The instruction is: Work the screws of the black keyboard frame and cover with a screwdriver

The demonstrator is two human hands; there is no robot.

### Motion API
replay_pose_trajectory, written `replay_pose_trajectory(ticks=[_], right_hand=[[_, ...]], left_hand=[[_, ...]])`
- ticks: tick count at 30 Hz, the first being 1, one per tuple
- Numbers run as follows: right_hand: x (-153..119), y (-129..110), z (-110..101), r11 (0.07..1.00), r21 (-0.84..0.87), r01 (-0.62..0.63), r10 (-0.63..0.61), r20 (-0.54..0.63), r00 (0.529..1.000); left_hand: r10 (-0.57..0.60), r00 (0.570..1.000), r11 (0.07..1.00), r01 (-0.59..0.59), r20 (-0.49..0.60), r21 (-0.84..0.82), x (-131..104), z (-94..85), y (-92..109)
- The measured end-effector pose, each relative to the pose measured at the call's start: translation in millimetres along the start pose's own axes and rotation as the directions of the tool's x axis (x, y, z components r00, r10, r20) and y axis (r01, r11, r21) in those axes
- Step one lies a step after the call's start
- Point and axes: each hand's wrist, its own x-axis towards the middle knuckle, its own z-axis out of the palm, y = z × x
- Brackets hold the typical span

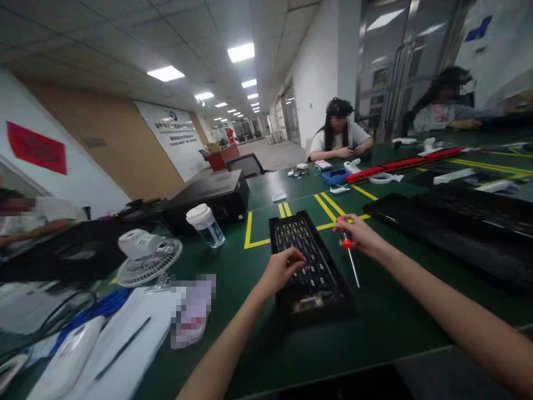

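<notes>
A black tray holding many small metallic pieces in rows lies on the green table. My left hand is over the tray's left side, its fingers curled; whether they pinch a small piece is hidden. To the right of the tray, my right hand grips a screwdriver by its red and black handle. The metal shaft points down toward the tabletop, beside the tray's right edge.
A clear bottle, a white fan and papers with a pen stand or lie left. Behind is a black case. A black panel lies right. People sit across the table and at far left.
</notes>
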Motion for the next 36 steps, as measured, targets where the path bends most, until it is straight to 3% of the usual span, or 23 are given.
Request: replay_pose_trajectory(ticks=[8, 15, 21, 30, 36], right_hand=[[7.3, -24.6, 17.2, 0.995, 0.025, 0.098, -0.097, -0.027, 0.995], [-7.3, -25.0, 27.6, 0.963, 0.117, 0.243, -0.24, -0.04, 0.97], [-17.9, -25.9, 20.8, 0.884, 0.284, 0.371, -0.38, -0.027, 0.925], [-37.4, -30.0, 20.0, 0.742, 0.376, 0.555, -0.602, 0.007, 0.799], [-48.0, -32.1, 21.7, 0.662, 0.384, 0.644, -0.7, 0.007, 0.714]], left_hand=[[-0.239, 0.971, 0.891, 0.226, 0.016, -0.393, -13.5, 8.7, 2.3], [-0.342, 0.939, 0.8, 0.269, -0.04, -0.536, -21.9, 15.9, 4.7], [-0.324, 0.942, 0.79, 0.22, -0.085, -0.572, -27.9, 17.3, 5.3], [-0.25, 0.968, 0.708, 0.165, -0.026, -0.687, -32.6, 20.0, 11.0], [-0.242, 0.969, 0.715, 0.15, -0.041, -0.683, -34.2, 22.8, 12.2]])
